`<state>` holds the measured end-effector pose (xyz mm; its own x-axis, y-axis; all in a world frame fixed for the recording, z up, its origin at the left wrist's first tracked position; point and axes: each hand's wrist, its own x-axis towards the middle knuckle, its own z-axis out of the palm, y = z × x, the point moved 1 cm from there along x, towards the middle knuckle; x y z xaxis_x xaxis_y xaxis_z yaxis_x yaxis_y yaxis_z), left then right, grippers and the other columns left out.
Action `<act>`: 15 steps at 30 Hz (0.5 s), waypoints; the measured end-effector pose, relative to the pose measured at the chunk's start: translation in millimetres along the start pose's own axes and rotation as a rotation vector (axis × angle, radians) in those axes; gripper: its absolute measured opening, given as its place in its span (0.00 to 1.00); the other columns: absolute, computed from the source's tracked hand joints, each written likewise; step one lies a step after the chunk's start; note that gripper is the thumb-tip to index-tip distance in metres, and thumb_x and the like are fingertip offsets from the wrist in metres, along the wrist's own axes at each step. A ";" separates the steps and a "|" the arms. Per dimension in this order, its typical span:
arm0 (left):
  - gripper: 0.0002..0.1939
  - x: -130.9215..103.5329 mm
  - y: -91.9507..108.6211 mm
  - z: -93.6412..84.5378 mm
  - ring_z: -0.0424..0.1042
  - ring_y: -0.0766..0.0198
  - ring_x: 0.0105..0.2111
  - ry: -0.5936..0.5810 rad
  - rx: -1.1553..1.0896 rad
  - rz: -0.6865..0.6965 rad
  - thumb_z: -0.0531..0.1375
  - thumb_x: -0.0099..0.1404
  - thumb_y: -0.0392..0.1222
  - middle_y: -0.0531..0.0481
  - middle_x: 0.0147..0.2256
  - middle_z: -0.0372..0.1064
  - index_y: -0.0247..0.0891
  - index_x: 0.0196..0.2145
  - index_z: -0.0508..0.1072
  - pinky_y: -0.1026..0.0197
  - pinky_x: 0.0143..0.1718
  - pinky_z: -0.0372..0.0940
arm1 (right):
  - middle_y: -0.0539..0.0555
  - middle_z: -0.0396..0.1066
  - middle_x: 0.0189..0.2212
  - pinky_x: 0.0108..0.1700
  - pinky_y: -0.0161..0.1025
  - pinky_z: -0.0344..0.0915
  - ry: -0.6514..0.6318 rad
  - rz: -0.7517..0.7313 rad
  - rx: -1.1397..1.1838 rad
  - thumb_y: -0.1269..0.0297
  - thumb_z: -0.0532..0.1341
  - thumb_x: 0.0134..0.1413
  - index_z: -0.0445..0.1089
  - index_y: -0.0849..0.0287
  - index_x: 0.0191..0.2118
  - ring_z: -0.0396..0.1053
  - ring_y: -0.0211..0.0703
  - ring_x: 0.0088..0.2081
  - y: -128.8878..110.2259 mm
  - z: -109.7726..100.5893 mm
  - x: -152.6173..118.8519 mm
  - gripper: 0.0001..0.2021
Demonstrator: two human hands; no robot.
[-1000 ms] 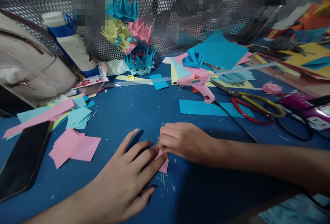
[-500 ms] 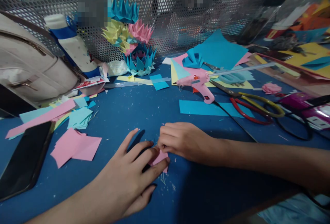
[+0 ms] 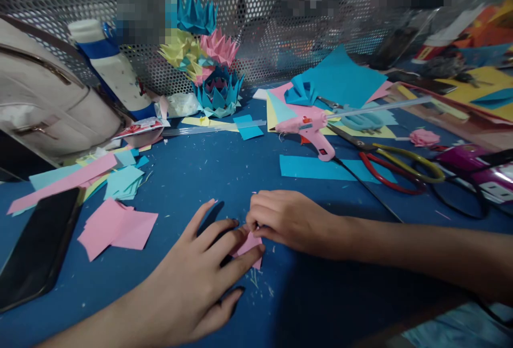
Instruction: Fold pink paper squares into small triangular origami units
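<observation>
A small piece of pink paper (image 3: 251, 245) lies on the blue table, partly hidden by my hands. My left hand (image 3: 208, 273) rests with its fingers spread, and the index and middle fingers press on the paper. At the paper's upper edge, my right hand (image 3: 282, 217) is closed, its fingertips pinched together on it. Left of my hands are loose pink paper squares (image 3: 120, 229). A pink glue gun (image 3: 308, 128) lies beyond my right hand, close to a blue paper strip (image 3: 308, 167).
Scissors with red and yellow handles (image 3: 401, 169) lie to the right. A black phone (image 3: 38, 244) and a pale backpack (image 3: 48, 102) are on the left. Folded paper flowers (image 3: 218, 91) stand against the perforated metal panel (image 3: 260, 27), near a white and blue bottle (image 3: 116, 78).
Almost nothing differs. The fingers of my right hand have shifted very slightly at the paper's edge; my left hand stays in place.
</observation>
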<state>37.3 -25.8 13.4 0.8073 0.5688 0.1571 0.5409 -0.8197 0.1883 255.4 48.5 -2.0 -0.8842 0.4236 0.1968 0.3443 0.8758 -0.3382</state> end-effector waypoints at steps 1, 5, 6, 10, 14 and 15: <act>0.25 0.0 -0.1 -0.1 0.61 0.53 0.57 -0.002 0.003 -0.002 0.55 0.68 0.40 0.49 0.56 0.66 0.42 0.62 0.63 0.39 0.68 0.30 | 0.51 0.69 0.34 0.37 0.37 0.57 -0.003 0.025 0.040 0.63 0.59 0.66 0.67 0.59 0.37 0.64 0.42 0.36 0.9 -1.5 -0.2 0.06; 0.24 -0.5 0.0 -0.4 0.61 0.53 0.58 -0.004 0.011 -0.007 0.55 0.68 0.40 0.49 0.58 0.64 0.43 0.62 0.64 0.38 0.69 0.32 | 0.51 0.69 0.34 0.36 0.34 0.58 0.017 0.002 0.183 0.60 0.55 0.69 0.69 0.59 0.39 0.66 0.38 0.35 9.4 -10.9 -4.1 0.10; 0.25 -0.7 0.1 -0.5 0.61 0.53 0.58 -0.005 0.011 -0.005 0.56 0.68 0.41 0.49 0.58 0.64 0.43 0.62 0.63 0.38 0.69 0.32 | 0.51 0.69 0.35 0.37 0.34 0.58 0.028 -0.063 0.195 0.61 0.54 0.70 0.70 0.59 0.40 0.66 0.37 0.36 12.1 -13.8 -5.5 0.11; 0.27 -1.4 -0.3 -0.4 0.61 0.52 0.58 -0.006 0.014 0.002 0.56 0.69 0.41 0.48 0.59 0.63 0.43 0.64 0.61 0.37 0.68 0.33 | 0.50 0.70 0.33 0.33 0.37 0.55 0.038 -0.339 0.104 0.60 0.54 0.70 0.73 0.57 0.41 0.63 0.36 0.31 20.8 -23.4 -9.3 0.12; 0.27 -1.3 -2.1 0.9 0.62 0.51 0.57 0.014 0.010 0.015 0.56 0.69 0.42 0.47 0.58 0.64 0.42 0.64 0.61 0.34 0.68 0.36 | 0.48 0.69 0.31 0.32 0.39 0.53 0.025 -0.409 0.020 0.56 0.52 0.71 0.74 0.54 0.43 0.60 0.36 0.28 23.5 -26.7 -8.6 0.15; 0.26 -1.2 -2.6 1.2 0.63 0.51 0.56 0.022 0.011 0.018 0.56 0.69 0.43 0.46 0.58 0.64 0.41 0.64 0.61 0.34 0.68 0.36 | 0.48 0.69 0.30 0.32 0.40 0.53 0.015 -0.415 0.009 0.56 0.51 0.71 0.74 0.54 0.44 0.60 0.36 0.29 23.6 -26.9 -8.3 0.15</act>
<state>35.2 -24.4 11.6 0.8116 0.5552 0.1818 0.5289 -0.8305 0.1749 279.4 71.9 13.1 -0.9426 0.0389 0.3316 -0.0428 0.9710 -0.2354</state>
